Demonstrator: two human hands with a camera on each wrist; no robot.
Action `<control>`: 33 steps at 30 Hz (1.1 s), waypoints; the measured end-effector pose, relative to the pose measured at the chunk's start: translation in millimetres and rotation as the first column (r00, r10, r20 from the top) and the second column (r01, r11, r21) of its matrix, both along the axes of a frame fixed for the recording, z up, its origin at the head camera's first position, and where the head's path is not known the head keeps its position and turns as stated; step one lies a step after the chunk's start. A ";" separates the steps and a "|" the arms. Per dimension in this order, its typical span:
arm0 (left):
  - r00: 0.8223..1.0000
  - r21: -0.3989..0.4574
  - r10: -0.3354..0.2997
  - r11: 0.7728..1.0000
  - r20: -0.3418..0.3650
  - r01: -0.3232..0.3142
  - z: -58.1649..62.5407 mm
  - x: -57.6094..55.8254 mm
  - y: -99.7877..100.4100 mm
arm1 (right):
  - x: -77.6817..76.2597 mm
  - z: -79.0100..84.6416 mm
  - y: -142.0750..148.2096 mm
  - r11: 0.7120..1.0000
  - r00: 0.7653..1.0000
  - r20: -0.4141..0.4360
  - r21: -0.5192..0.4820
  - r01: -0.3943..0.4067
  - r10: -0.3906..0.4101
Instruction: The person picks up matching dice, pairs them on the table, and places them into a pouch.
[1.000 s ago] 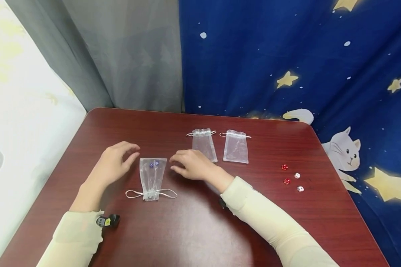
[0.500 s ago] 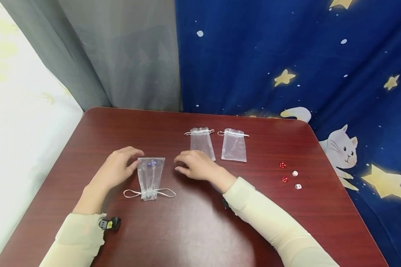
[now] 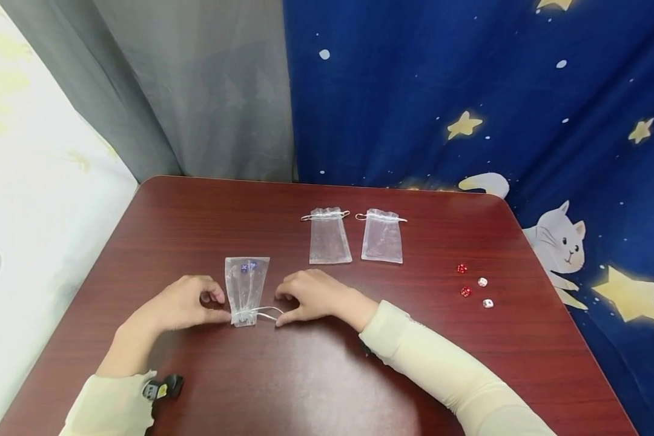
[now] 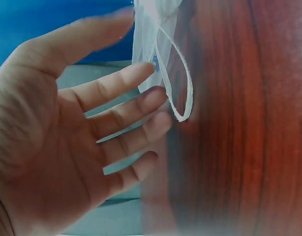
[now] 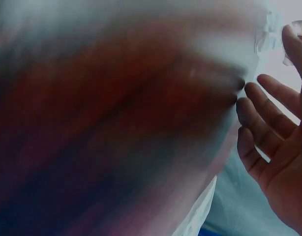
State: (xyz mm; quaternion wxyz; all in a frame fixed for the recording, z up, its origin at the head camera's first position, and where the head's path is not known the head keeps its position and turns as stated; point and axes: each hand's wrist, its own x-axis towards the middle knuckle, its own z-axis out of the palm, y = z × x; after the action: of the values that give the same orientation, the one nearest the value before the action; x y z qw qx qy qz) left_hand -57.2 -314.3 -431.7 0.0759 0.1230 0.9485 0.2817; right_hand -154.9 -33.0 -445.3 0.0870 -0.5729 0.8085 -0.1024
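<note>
Beside the bag [image 3: 244, 287], down from far end [image 3: 234, 262] to drawstring [image 4: 190, 93], hands [image 3: 181, 304] [image 3: 313, 295] loosely spread, contact unclear.

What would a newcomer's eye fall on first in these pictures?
Probably the deep blue curtain behind the table, with its yellow stars and pale cat. Next, the sheer drawstring bag lying between the left hand and the right hand, with two blue-violet dice showing near its far end. Two red dice and two white dice also stand out on the table's right side.
</note>
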 end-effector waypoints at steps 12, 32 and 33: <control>0.999 -0.016 -0.027 1.000 -0.026 0.027 2.6 8.6 -1.9 | 6.7 0.4 -6.4 0.999 1.000 -0.022 0.045 -0.007 0.008; 0.897 0.299 0.343 0.919 -0.279 -0.258 60.5 -16.5 -18.5 | -30.9 61.3 -12.0 0.837 0.926 0.373 -0.487 0.250 -0.060; 0.879 0.320 0.369 0.908 -0.300 -0.272 62.7 -17.2 -18.2 | -31.7 62.4 -12.4 0.824 0.925 0.374 -0.503 0.262 -0.065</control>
State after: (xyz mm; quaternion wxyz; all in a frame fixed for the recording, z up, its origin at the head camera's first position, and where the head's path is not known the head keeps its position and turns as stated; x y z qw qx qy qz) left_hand -74.4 -332.4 -368.9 -0.1616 0.0206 0.9067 0.3891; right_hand -186.6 -45.3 -382.9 0.0500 -0.4746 0.7650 -0.4325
